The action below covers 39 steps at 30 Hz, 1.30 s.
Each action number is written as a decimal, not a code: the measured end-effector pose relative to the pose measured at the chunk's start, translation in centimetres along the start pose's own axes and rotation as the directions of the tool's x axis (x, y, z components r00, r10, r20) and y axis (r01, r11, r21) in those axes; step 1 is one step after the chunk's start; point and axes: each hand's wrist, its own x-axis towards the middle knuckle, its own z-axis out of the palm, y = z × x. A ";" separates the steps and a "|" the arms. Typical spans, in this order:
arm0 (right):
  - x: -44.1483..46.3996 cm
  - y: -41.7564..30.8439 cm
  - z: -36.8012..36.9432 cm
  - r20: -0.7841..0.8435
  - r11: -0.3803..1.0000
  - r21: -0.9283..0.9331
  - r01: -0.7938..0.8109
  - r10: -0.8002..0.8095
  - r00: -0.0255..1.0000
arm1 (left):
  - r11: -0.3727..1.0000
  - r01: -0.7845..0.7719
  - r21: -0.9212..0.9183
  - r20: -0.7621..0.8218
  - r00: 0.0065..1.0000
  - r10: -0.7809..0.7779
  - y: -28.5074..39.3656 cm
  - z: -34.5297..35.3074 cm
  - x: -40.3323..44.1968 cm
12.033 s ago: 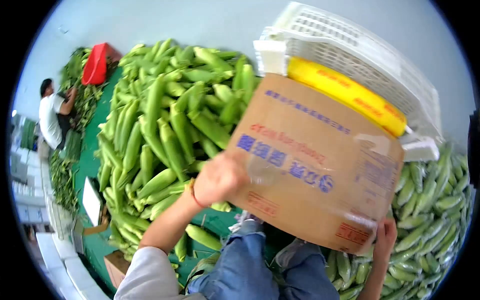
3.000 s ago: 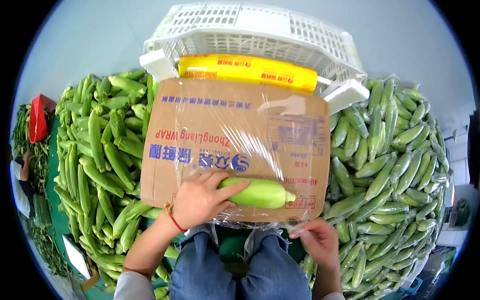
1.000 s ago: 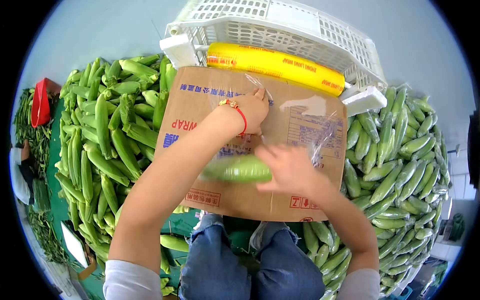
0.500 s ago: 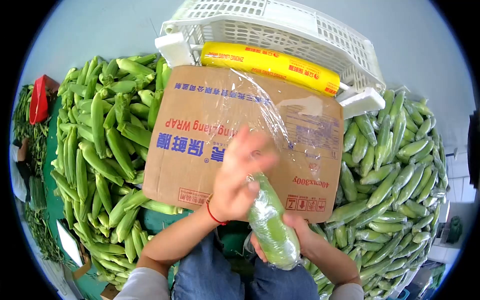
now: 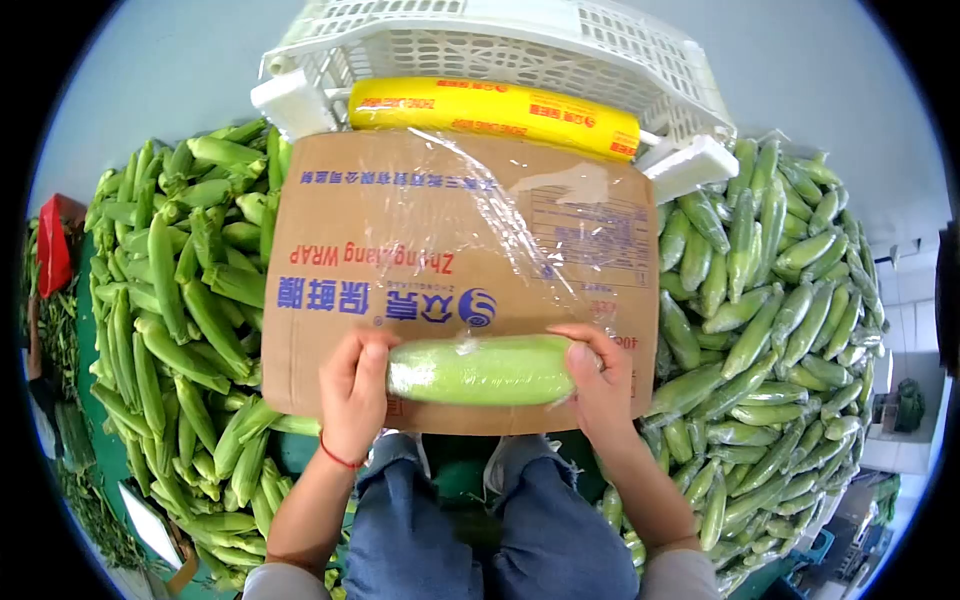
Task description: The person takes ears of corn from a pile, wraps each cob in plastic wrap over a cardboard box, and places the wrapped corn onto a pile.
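A pale green ear of corn (image 5: 482,372), covered in shiny clear film, lies level above the near part of a printed cardboard box (image 5: 400,225). My left hand (image 5: 354,388) is closed round its left end. The right end is gripped by my right hand (image 5: 602,378), thumb on top. Clear film stretches over the box from a yellow roll (image 5: 490,116) at its far edge. Both hands are close to the box's near edge.
Unwrapped corn (image 5: 185,330) is heaped on the left, film-wrapped corn (image 5: 770,340) on the right. A white plastic crate (image 5: 500,50) stands behind the roll. At far left are a red container (image 5: 55,245) and a white flat object (image 5: 150,525).
The wrapped ear has turned from steep to level and moved up over the box. My left hand, blurred and spread before, has closed on its left end; my right hand holds the other end.
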 end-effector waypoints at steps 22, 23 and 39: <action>-0.3 -6.2 -0.2 -0.086 0.486 0.853 0.192 -0.232 0.969 | 0.974 0.094 -0.205 0.627 0.777 0.057 6.8 5.2 -2.1; -0.5 -5.8 0.2 -0.196 0.457 0.853 0.252 -0.167 0.966 | 0.993 0.042 -0.113 0.588 0.808 0.033 7.6 6.4 -2.0; -14.2 -11.4 -52.6 -0.939 0.872 -0.312 0.378 -0.345 0.021 | 0.682 -0.494 0.539 0.567 0.812 0.139 1.8 0.4 -2.6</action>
